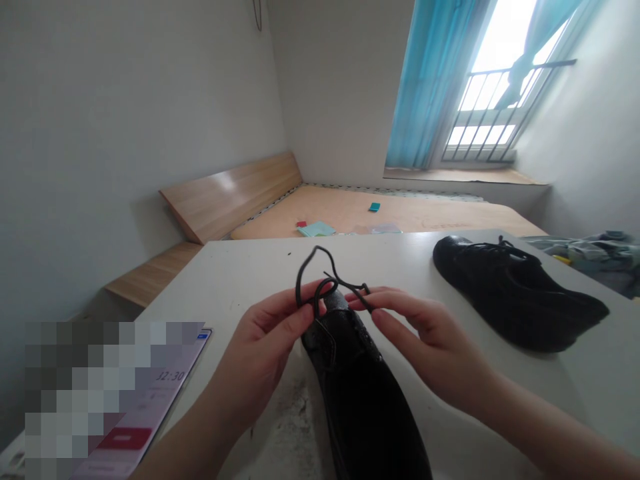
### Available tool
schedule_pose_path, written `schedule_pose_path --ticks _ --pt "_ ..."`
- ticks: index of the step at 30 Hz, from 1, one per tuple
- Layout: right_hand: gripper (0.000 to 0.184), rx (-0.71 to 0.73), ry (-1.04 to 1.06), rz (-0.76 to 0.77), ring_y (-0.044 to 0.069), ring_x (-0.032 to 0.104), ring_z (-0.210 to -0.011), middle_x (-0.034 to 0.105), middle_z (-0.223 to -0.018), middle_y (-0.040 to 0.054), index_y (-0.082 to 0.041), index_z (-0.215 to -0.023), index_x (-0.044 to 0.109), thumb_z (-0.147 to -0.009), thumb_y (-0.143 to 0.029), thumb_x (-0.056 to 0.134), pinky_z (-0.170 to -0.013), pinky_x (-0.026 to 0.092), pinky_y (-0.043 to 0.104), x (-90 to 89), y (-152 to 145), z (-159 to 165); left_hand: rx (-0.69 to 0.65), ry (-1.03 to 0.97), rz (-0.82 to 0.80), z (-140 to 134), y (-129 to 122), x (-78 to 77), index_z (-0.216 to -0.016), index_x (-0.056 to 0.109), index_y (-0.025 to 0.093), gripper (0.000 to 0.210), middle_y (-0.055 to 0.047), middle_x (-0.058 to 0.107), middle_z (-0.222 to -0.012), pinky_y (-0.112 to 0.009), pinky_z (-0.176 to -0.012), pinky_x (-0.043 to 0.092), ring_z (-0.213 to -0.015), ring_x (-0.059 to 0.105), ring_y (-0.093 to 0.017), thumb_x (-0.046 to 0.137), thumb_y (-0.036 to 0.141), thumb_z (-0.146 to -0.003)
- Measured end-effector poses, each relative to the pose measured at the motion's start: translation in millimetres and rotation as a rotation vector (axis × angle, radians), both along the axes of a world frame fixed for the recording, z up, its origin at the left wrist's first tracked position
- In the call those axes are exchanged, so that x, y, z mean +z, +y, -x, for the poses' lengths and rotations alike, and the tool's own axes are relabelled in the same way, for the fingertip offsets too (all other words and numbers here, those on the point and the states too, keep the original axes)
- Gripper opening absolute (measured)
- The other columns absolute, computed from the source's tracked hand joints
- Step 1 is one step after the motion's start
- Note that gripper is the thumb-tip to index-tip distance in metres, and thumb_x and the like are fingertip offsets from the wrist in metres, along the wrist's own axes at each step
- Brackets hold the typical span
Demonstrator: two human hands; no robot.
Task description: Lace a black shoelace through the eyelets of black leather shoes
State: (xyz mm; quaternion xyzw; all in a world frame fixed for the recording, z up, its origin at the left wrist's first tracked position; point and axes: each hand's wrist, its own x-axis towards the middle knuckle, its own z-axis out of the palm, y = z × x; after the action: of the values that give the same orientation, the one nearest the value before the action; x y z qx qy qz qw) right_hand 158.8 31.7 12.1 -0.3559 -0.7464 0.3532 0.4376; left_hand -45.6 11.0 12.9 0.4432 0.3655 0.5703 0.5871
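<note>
Left hand [270, 333] and right hand [425, 327] pinch laces [299, 277], the nearer black shoe [370, 400] lying between them.

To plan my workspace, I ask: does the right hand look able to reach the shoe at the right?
Probably yes: nothing shows between the right hand and that shoe, though the hand would likely need to release the lace first.

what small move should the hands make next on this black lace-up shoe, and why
Probably ease the left hand and right hand gently apart, I'd say: both pinch the thin black shoelace, and its loops stand slack above the black lace-up shoe, not drawn tight.
</note>
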Motion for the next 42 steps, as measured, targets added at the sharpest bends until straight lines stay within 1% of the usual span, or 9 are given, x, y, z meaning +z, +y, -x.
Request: schedule_pose_path --ticks 4,9,15,23,28,32,35,38,42 --pt "0.03 0.126 -0.082 0.032 0.022 0.059 -0.112 0.066 -0.115 0.0083 -0.019 -0.113 0.067 -0.089 -0.035 0.059 -0.101 0.045 0.04 6.1 -2.6 27.2 0.155 0.375 -0.353 1.7 -0.3 -1.8 -0.106 0.074 0.041 0.029 0.005 0.071 -0.1 -0.023 -0.092 0.045 -0.097 0.061 -0.012 0.066 0.021 -0.088" --pt "0.038 0.241 0.07 0.376 0.02 0.061 -0.091 0.066 -0.088 0.0048 -0.017 -0.088 0.065 -0.092 -0.051 0.049 -0.089 0.048 0.036 21.9 7.6 56.2 0.285 0.812 -0.739 3.2 -0.6 -6.9 -0.134 0.055 0.038 0.051 0.001 0.06 -0.124 -0.028 -0.105 0.038 -0.119 0.051 -0.015 0.053 0.009 -0.092" --pt "0.037 0.277 0.176 0.32 0.012 0.053 -0.069 0.057 -0.07 -0.0012 -0.017 -0.074 0.058 -0.093 -0.049 0.051 -0.07 0.044 0.026 24.9 22.3 56.8 0.331 0.975 -0.879 4.4 -1.2 -9.3 -0.142 0.045 0.023 0.055 -0.006 0.051 -0.142 -0.035 -0.113 0.033 -0.132 0.044 -0.02 0.054 0.01 -0.089" --pt "0.036 0.011 0.613 0.465 0.008 0.055 -0.065 0.049 -0.07 -0.0052 -0.021 -0.074 0.039 -0.085 -0.046 0.062 -0.069 0.048 0.021 36.3 82.3 12.2 0.327 0.924 -0.768 5.6 0.0 -0.8 -0.105 0.065 0.021 0.027 -0.003 0.066 -0.105 -0.032 -0.093 0.044 -0.102 0.058 -0.018 0.051 0.007 -0.087" --pt "0.036 0.014 0.257 0.648 0.006 0.042 -0.047 0.04 -0.06 -0.0071 -0.02 -0.071 0.036 -0.097 -0.044 0.045 -0.047 0.038 0.019 -3.9 115.3 -2.9 0.047 0.982 -0.693 -4.4 -6.1 -3.1 -0.089 0.055 0.02 0.017 -0.003 0.058 -0.092 -0.038 -0.088 0.041 -0.092 0.052 -0.022 0.059 0.014 -0.074" --pt "0.036 0.103 -0.231 0.725 0.006 0.042 -0.043 0.047 -0.054 -0.0064 -0.015 -0.069 0.052 -0.091 -0.043 0.06 -0.042 0.034 0.019 -22.6 110.8 -7.4 -0.106 1.057 -0.609 -10.9 -10.1 -3.1 -0.084 0.044 0.022 0.029 -0.001 0.052 -0.087 -0.037 -0.082 0.039 -0.085 0.046 -0.022 0.06 0.012 -0.061" --pt "0.029 0.235 -0.518 0.706 0.01 0.051 -0.047 0.058 -0.056 -0.0021 -0.014 -0.07 0.063 -0.077 -0.04 0.073 -0.046 0.041 0.023 -8.0 97.9 -11.1 -0.061 1.091 -0.529 -12.1 -9.2 -3.0 -0.08 0.039 0.022 0.028 0.0 0.049 -0.081 -0.036 -0.078 0.037 -0.081 0.045 -0.021 0.053 0.009 -0.061" --pt "0.033 0.32 -0.702 0.651 0.015 0.064 -0.067 0.071 -0.077 0.0025 -0.017 -0.095 0.073 -0.071 -0.039 0.076 -0.061 0.048 0.026 16.4 87.1 -18.0 0.025 1.1 -0.449 -10.8 -7.4 -2.7 -0.078 0.038 0.023 0.022 0.0 0.047 -0.079 -0.035 -0.073 0.037 -0.078 0.045 -0.021 0.051 0.009 -0.066" --pt "0.06 0.177 -0.871 0.465 0.024 0.067 -0.091 0.073 -0.105 0.0071 -0.021 -0.13 0.062 -0.078 -0.051 0.067 -0.078 0.049 0.033 43.6 75.4 -28.9 -0.051 1.1 -0.412 -9.2 -8.5 -0.6 -0.084 0.04 0.023 0.029 -0.001 0.049 -0.087 -0.036 -0.076 0.039 -0.084 0.045 -0.022 0.056 0.012 -0.062"
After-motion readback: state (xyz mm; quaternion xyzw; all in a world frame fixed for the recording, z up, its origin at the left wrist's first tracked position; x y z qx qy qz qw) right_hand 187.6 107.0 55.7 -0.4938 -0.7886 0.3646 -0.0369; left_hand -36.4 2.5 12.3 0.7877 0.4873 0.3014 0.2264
